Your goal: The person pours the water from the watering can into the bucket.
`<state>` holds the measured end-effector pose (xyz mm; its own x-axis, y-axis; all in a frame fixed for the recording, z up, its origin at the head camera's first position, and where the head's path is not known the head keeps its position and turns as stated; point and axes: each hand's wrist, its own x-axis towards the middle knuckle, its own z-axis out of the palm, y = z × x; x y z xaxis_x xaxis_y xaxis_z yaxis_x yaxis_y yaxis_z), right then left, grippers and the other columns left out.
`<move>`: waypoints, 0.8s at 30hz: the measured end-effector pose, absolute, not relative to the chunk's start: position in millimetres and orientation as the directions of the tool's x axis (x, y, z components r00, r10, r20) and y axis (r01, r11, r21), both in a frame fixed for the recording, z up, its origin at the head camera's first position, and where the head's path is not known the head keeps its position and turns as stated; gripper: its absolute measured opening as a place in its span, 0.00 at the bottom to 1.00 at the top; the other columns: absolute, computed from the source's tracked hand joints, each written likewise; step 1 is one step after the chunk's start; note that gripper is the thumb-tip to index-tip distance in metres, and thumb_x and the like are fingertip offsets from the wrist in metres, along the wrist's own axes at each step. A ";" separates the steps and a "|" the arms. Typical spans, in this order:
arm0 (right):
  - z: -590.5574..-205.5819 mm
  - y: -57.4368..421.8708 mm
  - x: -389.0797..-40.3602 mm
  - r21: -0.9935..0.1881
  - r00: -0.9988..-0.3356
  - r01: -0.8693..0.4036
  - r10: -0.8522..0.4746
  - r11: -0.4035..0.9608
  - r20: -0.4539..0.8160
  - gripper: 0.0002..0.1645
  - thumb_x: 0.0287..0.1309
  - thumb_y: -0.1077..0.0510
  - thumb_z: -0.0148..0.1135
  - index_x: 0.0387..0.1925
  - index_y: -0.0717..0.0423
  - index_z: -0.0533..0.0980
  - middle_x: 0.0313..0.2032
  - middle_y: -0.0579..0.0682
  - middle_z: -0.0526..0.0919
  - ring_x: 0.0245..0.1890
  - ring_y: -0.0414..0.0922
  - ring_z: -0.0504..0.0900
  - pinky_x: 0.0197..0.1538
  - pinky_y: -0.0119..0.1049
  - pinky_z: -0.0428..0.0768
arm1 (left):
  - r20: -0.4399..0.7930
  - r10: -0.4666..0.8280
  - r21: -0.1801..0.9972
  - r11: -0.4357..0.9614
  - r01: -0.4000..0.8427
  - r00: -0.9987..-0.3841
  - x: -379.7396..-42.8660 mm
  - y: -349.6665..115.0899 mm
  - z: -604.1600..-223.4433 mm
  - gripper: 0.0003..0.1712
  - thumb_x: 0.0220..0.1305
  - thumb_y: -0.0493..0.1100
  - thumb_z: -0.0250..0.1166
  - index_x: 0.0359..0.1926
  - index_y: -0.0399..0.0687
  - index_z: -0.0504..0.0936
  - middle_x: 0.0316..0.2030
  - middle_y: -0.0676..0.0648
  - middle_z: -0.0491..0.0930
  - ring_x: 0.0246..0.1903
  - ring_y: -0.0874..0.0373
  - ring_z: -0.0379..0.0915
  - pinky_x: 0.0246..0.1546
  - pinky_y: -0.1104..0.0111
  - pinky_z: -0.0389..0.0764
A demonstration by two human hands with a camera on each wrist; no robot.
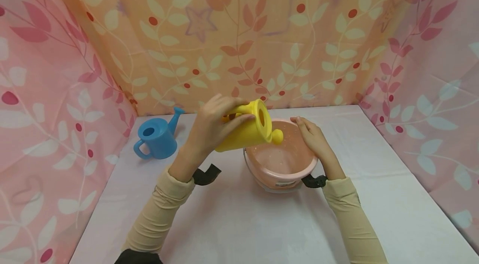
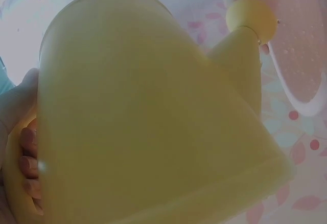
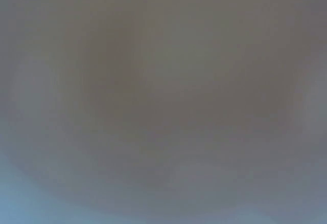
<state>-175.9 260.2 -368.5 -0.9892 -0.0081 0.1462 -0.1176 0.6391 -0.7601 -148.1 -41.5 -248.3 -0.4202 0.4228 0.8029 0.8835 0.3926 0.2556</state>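
Observation:
In the head view, my left hand (image 1: 214, 124) grips the handle of a yellow watering can (image 1: 239, 137). The can is tilted, its round spout head over the pink bucket's opening. Fingers (image 2: 29, 165) curl through the handle in the left wrist view, where the can's body fills most of the picture. My right hand (image 1: 313, 137) holds the right side of the pink bucket (image 1: 258, 172) at its rim; its outer fingers are partly hidden. Small droplets or specks show on the bucket's inner wall. The right wrist view is too blurred to make anything out.
A blue watering can (image 1: 159, 141) stands upright to the left of my left forearm, spout toward the back right. All of this is on a white-covered table (image 1: 247, 230). Leaf-patterned cloth (image 1: 239, 48) hangs behind and on both sides.

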 end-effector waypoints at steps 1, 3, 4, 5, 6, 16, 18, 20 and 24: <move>-368.5 260.2 -175.8 -0.760 -0.989 -0.118 -0.009 0.639 0.146 0.34 0.69 0.37 0.33 0.61 0.56 0.68 0.61 0.59 0.70 0.63 0.58 0.64 0.64 0.56 0.58 | 0.803 0.423 0.255 0.393 0.884 -0.420 -148.3 -41.4 -248.4 0.18 0.49 0.47 0.72 0.40 0.44 0.82 0.31 0.49 0.82 0.31 0.60 0.67 0.29 0.72 0.69; -367.9 259.7 -175.3 -0.763 -0.990 -0.113 -0.008 0.636 0.140 0.35 0.69 0.37 0.32 0.61 0.56 0.68 0.61 0.59 0.70 0.63 0.58 0.64 0.64 0.57 0.59 | 0.803 0.424 0.252 0.392 0.885 -0.417 -148.4 -41.2 -248.5 0.18 0.49 0.47 0.72 0.40 0.44 0.82 0.31 0.49 0.82 0.30 0.60 0.66 0.29 0.72 0.69; -367.6 259.5 -175.2 -0.765 -0.991 -0.111 -0.008 0.635 0.137 0.35 0.69 0.37 0.32 0.61 0.55 0.68 0.61 0.59 0.70 0.63 0.58 0.64 0.64 0.57 0.59 | 0.804 0.426 0.250 0.392 0.885 -0.415 -148.6 -41.1 -248.6 0.18 0.49 0.48 0.72 0.40 0.44 0.82 0.30 0.50 0.81 0.30 0.61 0.66 0.28 0.72 0.69; -367.2 259.2 -175.0 -0.765 -0.991 -0.109 -0.009 0.635 0.134 0.35 0.69 0.36 0.32 0.61 0.55 0.68 0.61 0.59 0.70 0.63 0.58 0.64 0.64 0.57 0.59 | 0.803 0.428 0.249 0.391 0.886 -0.415 -148.6 -40.9 -248.6 0.18 0.49 0.48 0.72 0.40 0.44 0.82 0.30 0.50 0.81 0.30 0.61 0.66 0.28 0.72 0.68; -367.1 259.1 -174.8 -0.765 -0.991 -0.108 -0.008 0.635 0.132 0.35 0.69 0.36 0.32 0.61 0.55 0.68 0.61 0.58 0.70 0.63 0.58 0.65 0.63 0.57 0.59 | 0.803 0.429 0.249 0.390 0.887 -0.414 -148.5 -40.8 -248.6 0.18 0.49 0.48 0.72 0.40 0.44 0.82 0.30 0.50 0.81 0.30 0.61 0.66 0.28 0.72 0.68; -366.5 259.2 -175.2 -0.759 -0.991 -0.111 -0.014 0.641 0.133 0.35 0.69 0.37 0.32 0.61 0.55 0.68 0.61 0.58 0.69 0.63 0.58 0.64 0.63 0.57 0.59 | 0.799 0.433 0.254 0.386 0.887 -0.417 -148.6 -40.2 -249.2 0.18 0.49 0.48 0.72 0.40 0.44 0.83 0.30 0.50 0.81 0.30 0.61 0.65 0.28 0.72 0.68; -366.5 259.1 -175.1 -0.761 -0.991 -0.109 -0.012 0.640 0.132 0.35 0.69 0.36 0.32 0.61 0.55 0.68 0.61 0.58 0.69 0.63 0.58 0.64 0.64 0.57 0.59 | 0.800 0.434 0.252 0.384 0.888 -0.414 -149.1 -39.9 -249.5 0.18 0.49 0.48 0.72 0.40 0.44 0.83 0.29 0.50 0.81 0.29 0.61 0.65 0.28 0.72 0.67; -366.6 259.1 -175.2 -0.763 -0.991 -0.111 -0.011 0.637 0.135 0.35 0.69 0.36 0.32 0.61 0.55 0.68 0.61 0.58 0.69 0.64 0.57 0.63 0.64 0.57 0.58 | 0.799 0.436 0.253 0.381 0.889 -0.414 -149.4 -39.7 -249.9 0.18 0.49 0.48 0.72 0.39 0.44 0.83 0.29 0.50 0.81 0.29 0.61 0.65 0.28 0.72 0.67; -366.5 258.6 -175.0 -0.766 -0.990 -0.116 -0.010 0.632 0.142 0.35 0.69 0.37 0.33 0.61 0.55 0.68 0.61 0.57 0.70 0.64 0.56 0.63 0.65 0.55 0.58 | 0.793 0.438 0.266 0.376 0.887 -0.423 -149.9 -39.6 -251.3 0.18 0.49 0.48 0.72 0.39 0.44 0.83 0.30 0.50 0.81 0.29 0.61 0.65 0.27 0.72 0.67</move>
